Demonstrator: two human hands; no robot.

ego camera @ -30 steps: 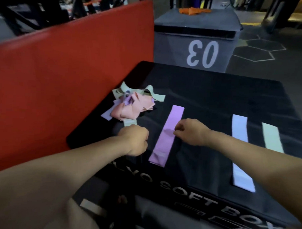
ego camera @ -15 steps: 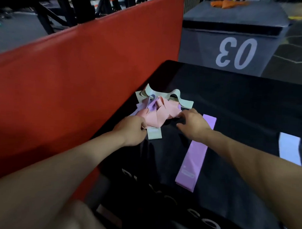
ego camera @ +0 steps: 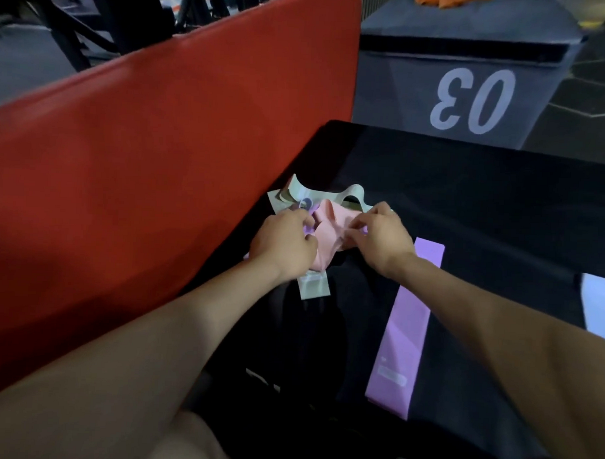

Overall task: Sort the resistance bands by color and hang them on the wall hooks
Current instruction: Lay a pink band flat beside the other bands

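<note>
your left hand (ego camera: 287,240) and right hand (ego camera: 379,237) both rest on the tangled pile of bands (ego camera: 323,226) near the back left of the black soft box (ego camera: 466,200); fingers of each are curled into the pink band (ego camera: 329,218), apparently pinching it, though the exact grip is partly hidden; judge the bands light, thin, limp and stretchy, likely to snag on one another; take hold at a free loop edge and lift slowly; a purple band (ego camera: 406,322) lies flat just right of the pile, a pale band (ego camera: 600,308) farther right; the red pad (ego camera: 142,172) blocks the left; open room lies right and toward you.
</note>
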